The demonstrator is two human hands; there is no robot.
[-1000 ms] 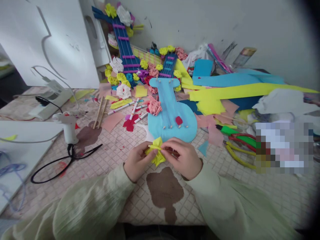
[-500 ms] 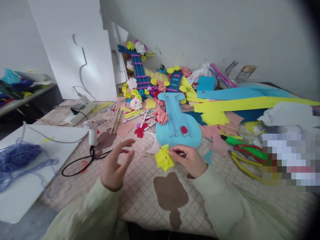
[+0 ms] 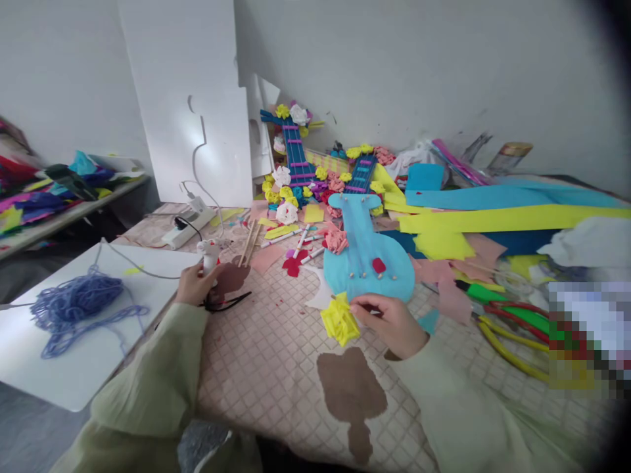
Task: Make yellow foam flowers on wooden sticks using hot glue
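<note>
At the left, my left hand (image 3: 194,286) is closed around the handle of a white hot glue gun (image 3: 209,252), whose black cord bunches below the fingers. My right hand (image 3: 394,323) pinches the right edge of a yellow crepe-paper flower (image 3: 340,320) between thumb and fingers. Just beyond the flower lies a light-blue guitar-shaped cutout (image 3: 365,286), with strings stretched along it, a small red patch and small pegs. A pink paper flower (image 3: 336,239) sits at the cutout's left edge.
Blue yarn (image 3: 79,299) lies on a white board at left, near a power strip (image 3: 190,223). Decorated guitar shapes (image 3: 299,161) lean against the wall. Yellow and blue crepe strips (image 3: 497,219), green-handled scissors or pliers (image 3: 486,299) and paper scraps cover the right.
My left hand has moved left, from open in the air to closed around the glue gun. My right hand still holds the yellow flower. The view has turned a little left.
</note>
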